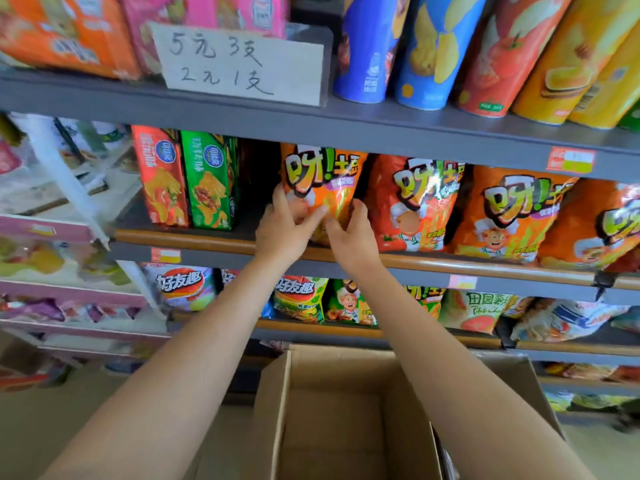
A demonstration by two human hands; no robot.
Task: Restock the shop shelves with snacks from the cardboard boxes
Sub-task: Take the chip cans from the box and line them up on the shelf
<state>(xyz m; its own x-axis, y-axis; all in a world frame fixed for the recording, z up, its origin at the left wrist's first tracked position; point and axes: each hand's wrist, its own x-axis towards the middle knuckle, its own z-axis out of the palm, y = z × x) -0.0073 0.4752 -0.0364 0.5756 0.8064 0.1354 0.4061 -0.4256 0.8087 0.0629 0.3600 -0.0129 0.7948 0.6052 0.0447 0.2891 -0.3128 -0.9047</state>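
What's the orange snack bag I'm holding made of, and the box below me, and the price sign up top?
Orange snack bag: glossy plastic film, judging by its glare and crinkles. Box: plain brown cardboard, matte, with folded flaps. Price sign: apparently white paper or card, handwritten in dark ink; which one is unclear.

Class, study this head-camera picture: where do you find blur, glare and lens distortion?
Head view: the shelf rails bow and tilt, a wide-angle effect; the left-edge packets are smeared and washed out; glare streaks the orange bag held by the left hand and right hand; the handwritten sign stays legible.
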